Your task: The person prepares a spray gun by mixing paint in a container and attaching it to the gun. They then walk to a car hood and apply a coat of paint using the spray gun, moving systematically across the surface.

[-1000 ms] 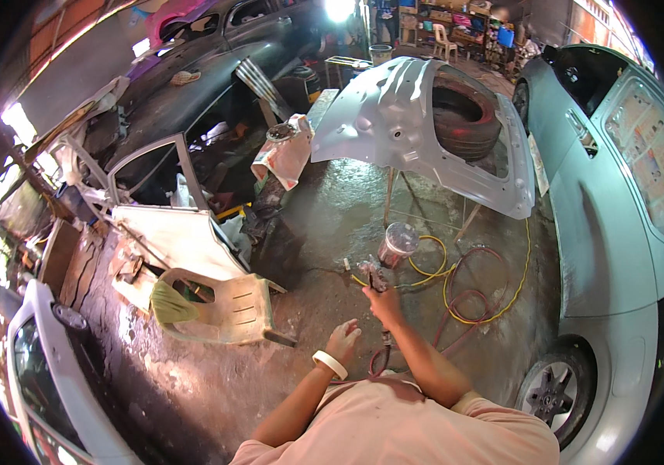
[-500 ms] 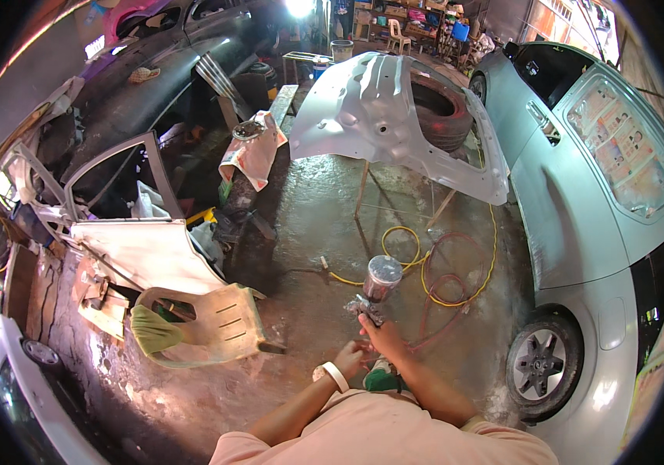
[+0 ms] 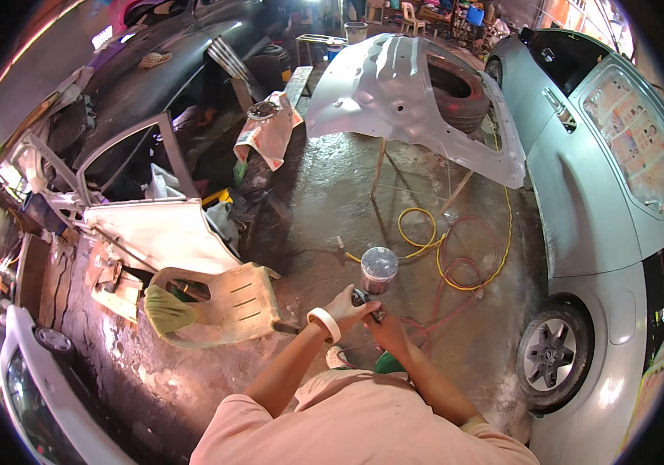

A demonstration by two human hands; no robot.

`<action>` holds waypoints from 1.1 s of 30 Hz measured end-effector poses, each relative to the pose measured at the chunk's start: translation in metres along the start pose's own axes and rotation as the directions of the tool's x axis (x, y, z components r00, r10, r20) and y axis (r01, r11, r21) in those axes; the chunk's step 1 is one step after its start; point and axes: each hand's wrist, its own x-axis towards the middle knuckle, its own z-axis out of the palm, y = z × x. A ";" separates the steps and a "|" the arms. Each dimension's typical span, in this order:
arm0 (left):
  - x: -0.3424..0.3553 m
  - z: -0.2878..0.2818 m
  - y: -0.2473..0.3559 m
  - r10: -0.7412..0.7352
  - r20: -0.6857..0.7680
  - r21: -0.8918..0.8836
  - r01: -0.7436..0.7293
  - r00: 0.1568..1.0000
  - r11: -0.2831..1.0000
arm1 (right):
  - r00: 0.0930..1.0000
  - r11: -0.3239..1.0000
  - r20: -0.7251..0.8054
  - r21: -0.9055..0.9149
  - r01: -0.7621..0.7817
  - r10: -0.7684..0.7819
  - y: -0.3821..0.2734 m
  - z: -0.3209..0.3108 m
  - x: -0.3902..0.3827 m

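Note:
In front of my chest I hold a paint spray gun (image 3: 360, 297) with a round, translucent cup (image 3: 379, 271) on top; dark reddish contents show through its wall. My right hand (image 3: 385, 329) is closed round the gun's handle. From the left, my left hand (image 3: 341, 307), with a white band on the wrist, grips the gun's body near the cup. Its fingertips are partly hidden. A red air hose (image 3: 444, 319) trails from near my right hand across the floor.
A silver car panel (image 3: 363, 93) rests on a stand ahead, a tyre (image 3: 460, 101) behind it. At right stands a silver-green car (image 3: 580, 201). A plastic chair (image 3: 227, 306) with a green cloth and a white car door (image 3: 157, 225) are at left. A yellow hose (image 3: 417, 246) loops on the floor.
My left hand has moved up and forward from beside my right wrist onto the spray gun. The gun has turned and shifted slightly. The surroundings have shifted right and up in view.

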 end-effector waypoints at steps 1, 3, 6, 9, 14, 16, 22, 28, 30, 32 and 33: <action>0.003 -0.001 -0.011 0.003 0.006 0.013 -0.003 1.000 1.000 | 1.000 1.000 0.010 -0.007 -0.013 0.013 -0.002 0.003 -0.002; 0.008 -0.005 -0.018 0.011 0.016 0.029 -0.012 1.000 1.000 | 0.999 0.999 0.034 -0.033 -0.038 0.039 -0.002 0.006 -0.001; 0.021 -0.007 -0.031 -0.025 0.066 0.028 0.023 0.998 0.999 | 0.998 0.999 0.058 -0.041 -0.031 0.034 -0.004 0.005 -0.002; 0.021 -0.009 -0.039 -0.066 0.133 -0.048 0.073 0.989 0.996 | 0.987 0.991 0.117 -0.089 -0.101 0.111 -0.026 0.002 -0.011; 0.014 -0.009 -0.033 -0.130 0.131 -0.064 0.139 0.983 0.988 | 0.998 0.996 0.045 -0.083 0.044 -0.040 -0.007 0.009 -0.007; 0.023 -0.005 -0.051 -0.117 0.080 -0.040 0.121 0.990 0.992 | 0.998 0.995 0.058 -0.094 0.041 -0.036 -0.009 0.010 -0.007; 0.015 -0.008 -0.029 -0.149 0.094 0.003 0.149 0.984 0.989 | 0.996 1.000 0.085 -0.025 0.009 -0.007 -0.009 0.004 -0.005; 0.025 -0.004 -0.046 -0.110 0.067 -0.013 0.111 0.992 0.994 | 0.996 0.999 0.084 -0.037 -0.016 0.019 -0.007 0.006 -0.005; 0.022 -0.005 -0.041 -0.123 0.080 -0.026 0.125 0.989 0.992 | 0.997 0.999 0.082 -0.040 -0.008 0.011 -0.004 0.006 -0.004; 0.022 -0.006 -0.041 -0.120 0.083 -0.026 0.122 0.989 0.992 | 0.997 0.999 0.083 -0.035 -0.003 0.006 -0.006 0.006 -0.005; 0.021 -0.006 -0.041 -0.119 0.083 -0.027 0.121 0.989 0.992 | 0.996 0.999 0.084 -0.033 0.000 0.003 -0.007 0.006 -0.005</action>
